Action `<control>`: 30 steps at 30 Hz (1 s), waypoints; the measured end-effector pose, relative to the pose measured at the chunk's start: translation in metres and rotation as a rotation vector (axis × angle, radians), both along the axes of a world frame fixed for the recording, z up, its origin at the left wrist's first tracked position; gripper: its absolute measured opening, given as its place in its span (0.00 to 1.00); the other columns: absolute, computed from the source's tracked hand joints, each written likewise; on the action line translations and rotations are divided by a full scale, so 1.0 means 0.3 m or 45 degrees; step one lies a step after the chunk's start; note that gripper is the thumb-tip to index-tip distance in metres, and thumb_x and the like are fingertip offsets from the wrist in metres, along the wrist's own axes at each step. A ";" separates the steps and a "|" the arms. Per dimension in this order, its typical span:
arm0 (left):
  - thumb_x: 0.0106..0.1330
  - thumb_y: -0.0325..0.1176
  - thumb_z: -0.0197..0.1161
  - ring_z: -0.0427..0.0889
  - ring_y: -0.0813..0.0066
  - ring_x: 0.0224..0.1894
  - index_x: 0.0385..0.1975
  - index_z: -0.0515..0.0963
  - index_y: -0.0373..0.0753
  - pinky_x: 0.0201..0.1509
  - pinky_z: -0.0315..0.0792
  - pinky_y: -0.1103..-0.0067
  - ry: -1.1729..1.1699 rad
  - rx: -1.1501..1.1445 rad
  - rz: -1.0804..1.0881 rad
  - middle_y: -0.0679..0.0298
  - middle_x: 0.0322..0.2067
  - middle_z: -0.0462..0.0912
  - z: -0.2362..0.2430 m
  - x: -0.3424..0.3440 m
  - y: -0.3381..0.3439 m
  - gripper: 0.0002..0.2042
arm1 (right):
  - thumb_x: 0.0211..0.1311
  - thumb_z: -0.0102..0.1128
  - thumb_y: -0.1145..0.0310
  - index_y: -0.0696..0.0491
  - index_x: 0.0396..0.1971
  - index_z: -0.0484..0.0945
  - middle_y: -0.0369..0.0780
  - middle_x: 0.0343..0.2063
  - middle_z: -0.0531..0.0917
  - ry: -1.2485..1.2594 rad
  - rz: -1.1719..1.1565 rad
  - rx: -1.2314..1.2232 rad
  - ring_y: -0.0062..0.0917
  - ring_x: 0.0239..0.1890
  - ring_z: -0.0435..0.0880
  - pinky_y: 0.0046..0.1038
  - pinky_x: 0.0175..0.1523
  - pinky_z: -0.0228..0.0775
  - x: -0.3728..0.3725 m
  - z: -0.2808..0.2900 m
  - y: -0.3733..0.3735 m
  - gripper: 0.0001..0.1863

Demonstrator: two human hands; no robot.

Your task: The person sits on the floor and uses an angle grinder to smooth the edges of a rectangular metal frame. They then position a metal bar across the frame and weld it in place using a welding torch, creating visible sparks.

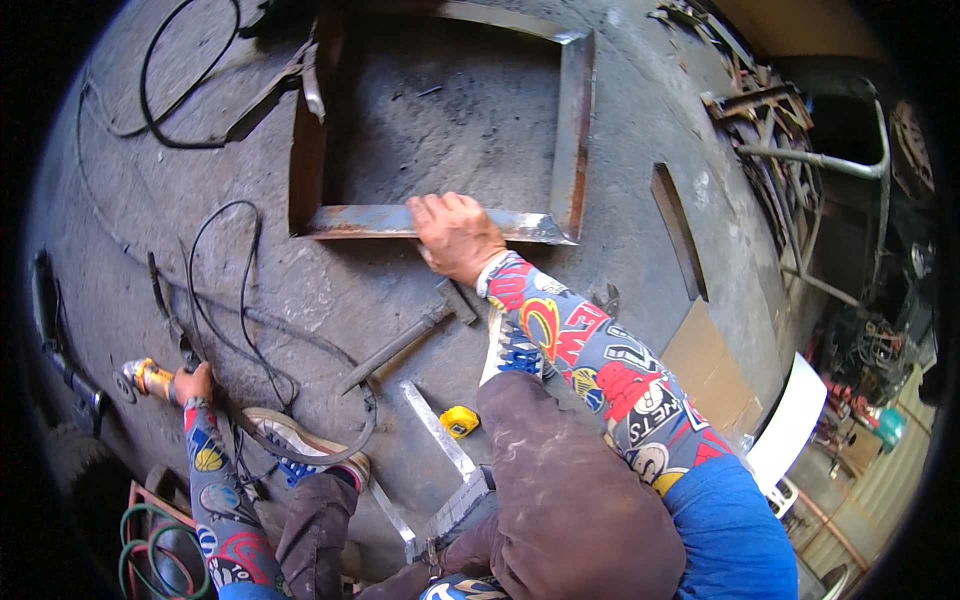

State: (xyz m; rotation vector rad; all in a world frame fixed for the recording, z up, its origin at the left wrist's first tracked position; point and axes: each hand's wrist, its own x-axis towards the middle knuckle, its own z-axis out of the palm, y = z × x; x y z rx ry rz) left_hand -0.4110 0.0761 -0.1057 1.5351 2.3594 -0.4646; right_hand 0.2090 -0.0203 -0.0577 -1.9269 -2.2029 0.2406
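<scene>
A rectangular frame of rusty angle iron [575, 140] lies on the floor in front of me. My right hand [458, 235] is closed over its near bar, fingers curled across the top edge. Off to the left, my left hand [195, 384] grips the rear of an orange-yellow angle grinder [150, 379], held low by the floor with its head pointing left. Between my hands lies a hammer [410, 335], its head close below the frame's near bar. A yellow tape measure [459, 421] rests near my feet.
Black cables [245, 290] loop over the floor at left. A loose flat metal bar [680, 232] and a cardboard piece [712, 370] lie at right. Scrap metal [775, 150] is heaped at the far right. A bright metal strip [437, 428] lies before my knees.
</scene>
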 end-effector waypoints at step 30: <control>0.77 0.41 0.55 0.83 0.67 0.19 0.69 0.61 0.34 0.23 0.79 0.78 -1.878 -1.296 0.523 0.46 0.37 0.85 0.799 1.691 -0.253 0.27 | 0.57 0.61 0.62 0.58 0.40 0.83 0.36 0.32 0.80 0.059 -0.034 0.179 0.28 0.41 0.76 0.32 0.39 0.62 -0.012 -0.064 -0.008 0.16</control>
